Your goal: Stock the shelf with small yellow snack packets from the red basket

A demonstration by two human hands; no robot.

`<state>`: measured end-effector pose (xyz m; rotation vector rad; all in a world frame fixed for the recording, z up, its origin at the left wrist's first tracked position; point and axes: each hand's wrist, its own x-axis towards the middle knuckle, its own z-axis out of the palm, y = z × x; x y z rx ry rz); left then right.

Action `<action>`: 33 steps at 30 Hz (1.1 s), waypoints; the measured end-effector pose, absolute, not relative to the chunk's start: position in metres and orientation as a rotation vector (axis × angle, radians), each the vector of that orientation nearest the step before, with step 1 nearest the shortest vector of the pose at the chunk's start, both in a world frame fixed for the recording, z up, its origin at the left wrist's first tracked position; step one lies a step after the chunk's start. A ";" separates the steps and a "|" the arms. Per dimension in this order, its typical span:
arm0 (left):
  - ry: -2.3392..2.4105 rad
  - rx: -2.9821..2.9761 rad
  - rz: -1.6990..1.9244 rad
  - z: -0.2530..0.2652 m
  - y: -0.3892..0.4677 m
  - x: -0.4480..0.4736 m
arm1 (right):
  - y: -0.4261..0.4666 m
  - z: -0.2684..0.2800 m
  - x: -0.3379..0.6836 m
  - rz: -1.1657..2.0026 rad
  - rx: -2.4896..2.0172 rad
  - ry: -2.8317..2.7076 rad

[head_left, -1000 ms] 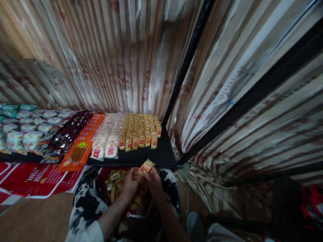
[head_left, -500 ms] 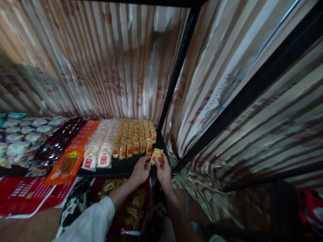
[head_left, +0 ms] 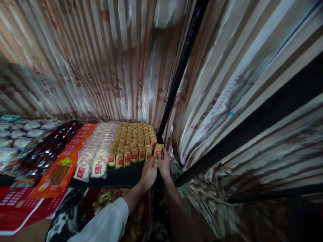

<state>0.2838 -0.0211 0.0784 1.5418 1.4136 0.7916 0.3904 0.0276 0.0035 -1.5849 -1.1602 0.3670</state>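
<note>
A small yellow packet of biscuits (head_left: 158, 148) with a red and orange label is in my right hand (head_left: 165, 164), held by its right side at the right end of the rows. My left hand (head_left: 149, 173) is closed just below it, fingers together against the front of the last row; whether they grip anything is hidden. Several rows of similar yellow biscuit packets (head_left: 133, 141) stand upright on the black shelf (head_left: 118, 178), red labels facing me. The held packet is beside the rightmost row, close to the shelf's right corner.
White-wrapped packets (head_left: 99, 164), an orange snack bag (head_left: 59, 173), dark shiny packs (head_left: 42, 158) and whitish packs (head_left: 10, 143) lie further left. Below the shelf, a red bag (head_left: 147, 215) contains more yellow packets. A black post (head_left: 180, 70) and striped curtain (head_left: 121, 67) bound the back.
Both hands moved forward with the biscuit packet, bringing it from the shelf's front edge to beside the rightmost row. My left hand slid off the packet's left side. The view shifted slightly.
</note>
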 end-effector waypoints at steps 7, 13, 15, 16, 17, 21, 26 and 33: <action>1.526 1.593 0.711 0.069 -0.018 0.278 | 0.043 -0.001 0.386 0.379 -1.667 -1.187; 1.531 1.568 0.668 0.067 -0.013 0.275 | 0.045 0.004 0.381 0.394 -1.749 -1.258; 1.543 1.554 0.660 0.066 -0.012 0.275 | 0.045 0.005 0.377 0.396 -1.725 -1.267; 1.552 1.546 0.660 0.064 -0.011 0.275 | 0.046 0.006 0.375 0.398 -1.707 -1.272; 1.556 1.543 0.667 0.062 -0.010 0.275 | 0.046 0.006 0.373 0.402 -1.690 -1.277; 1.559 1.573 0.709 0.056 -0.008 0.275 | 0.048 0.002 0.369 0.405 -1.668 -1.292; 1.558 1.565 0.742 0.055 -0.008 0.274 | 0.051 -0.004 0.371 0.334 -1.684 -1.231; 1.566 1.546 0.763 0.053 -0.010 0.271 | 0.050 -0.007 0.376 0.417 -1.640 -1.235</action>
